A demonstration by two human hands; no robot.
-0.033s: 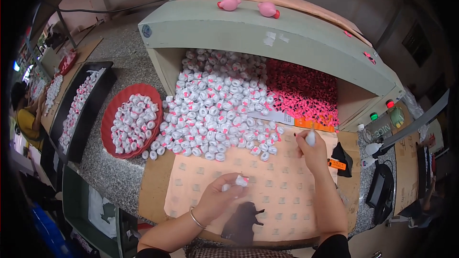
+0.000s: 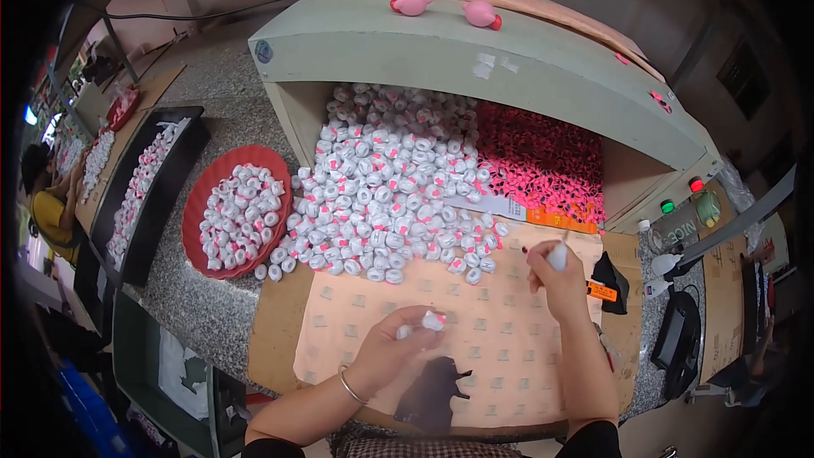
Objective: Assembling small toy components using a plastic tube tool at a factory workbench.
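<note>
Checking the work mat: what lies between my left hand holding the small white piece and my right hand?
Only bare peach gridded mat separates left hand and right hand, in the head view.

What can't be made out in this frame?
- Head view: piece in the left hand, mostly hidden by fingers.
- Tool in the right hand: tip too small to identify.
- Pink heap: single items too small, rear under the shelf.

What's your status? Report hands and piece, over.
Left hand shut on small white piece. Right hand shut on white applicator, apart from it. White-piece pile just ahead.
</note>
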